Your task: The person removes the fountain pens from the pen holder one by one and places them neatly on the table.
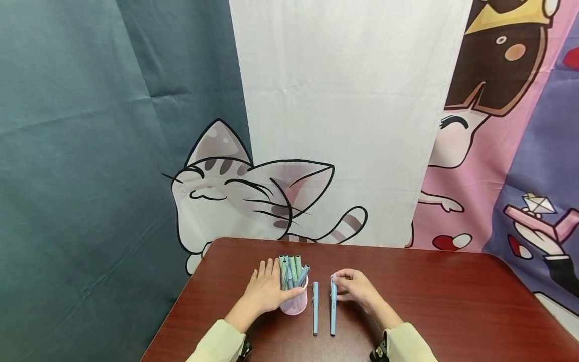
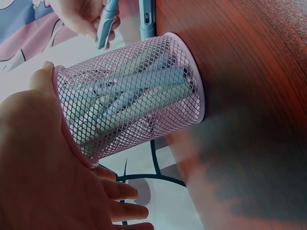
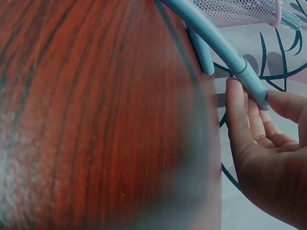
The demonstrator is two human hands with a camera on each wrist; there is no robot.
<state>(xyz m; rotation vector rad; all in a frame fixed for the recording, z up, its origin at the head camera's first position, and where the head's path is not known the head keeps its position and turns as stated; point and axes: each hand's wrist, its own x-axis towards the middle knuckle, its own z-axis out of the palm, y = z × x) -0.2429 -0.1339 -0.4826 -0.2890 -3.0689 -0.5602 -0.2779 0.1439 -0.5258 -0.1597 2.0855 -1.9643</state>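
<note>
A pink mesh pen holder (image 1: 296, 305) stands on the table, packed with green and blue pens (image 1: 291, 269). My left hand (image 1: 267, 291) rests against its rim, thumb across the near side and the other fingers stretched out straight, as the left wrist view also shows. On the right, my right hand (image 1: 358, 289) pinches a light blue pen (image 3: 230, 55) by its capped far end. That pen slants up to the fingertips in the right wrist view. Between it and the holder lies a second blue pen (image 1: 315, 309), roughly parallel.
Everything stands on a reddish-brown wooden table (image 1: 452, 301) with rounded far corners. Behind its far edge hangs a curtain (image 1: 362, 125) printed with a cartoon cat and other figures.
</note>
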